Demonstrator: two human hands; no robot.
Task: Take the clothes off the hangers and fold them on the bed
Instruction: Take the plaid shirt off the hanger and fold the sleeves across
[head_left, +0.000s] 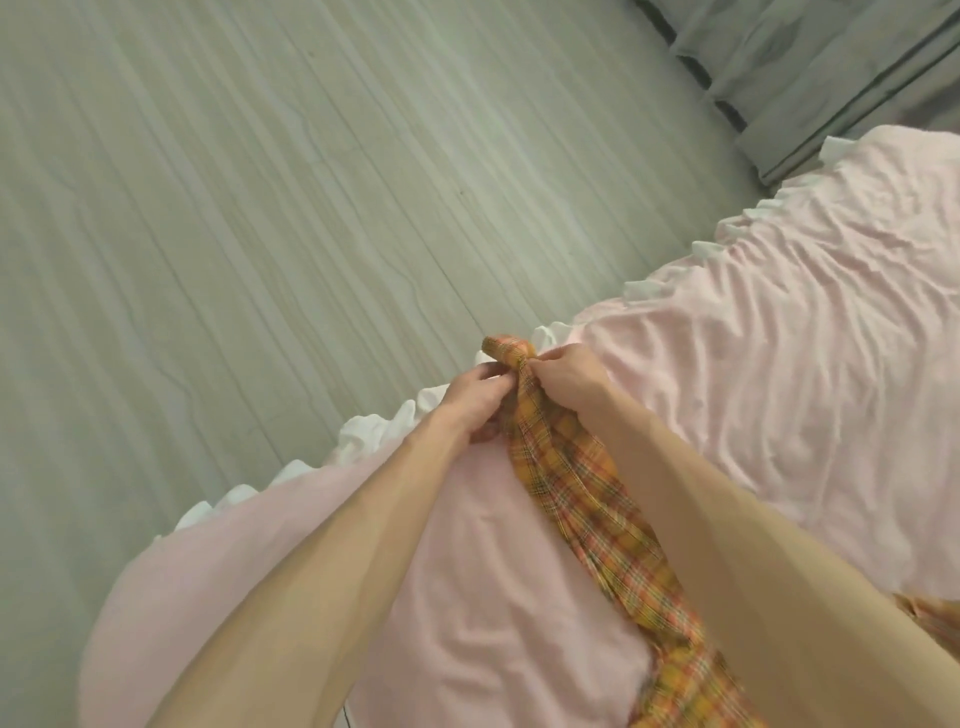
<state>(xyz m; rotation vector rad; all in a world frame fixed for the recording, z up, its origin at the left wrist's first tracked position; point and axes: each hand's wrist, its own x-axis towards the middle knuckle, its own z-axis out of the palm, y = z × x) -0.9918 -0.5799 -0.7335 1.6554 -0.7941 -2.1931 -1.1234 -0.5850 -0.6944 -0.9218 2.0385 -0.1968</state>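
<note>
head: left hand (475, 404), right hand (565, 376) pinch plaid garment (582, 493) on bed (779, 338); curtain (831, 78) beyond

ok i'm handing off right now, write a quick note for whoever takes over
Left grip: pinches the bunched end of the plaid garment.
Right grip: pinches the same end from the other side.
Garment: bunched into a long strip running from the hands back toward the person, over the pink bed sheet, near its white ruffled edge.
Done: no hanger in view, so this piece looks to be off it.
Left: spread it flat on the bed and fold it. Other clothes are out of view.
</note>
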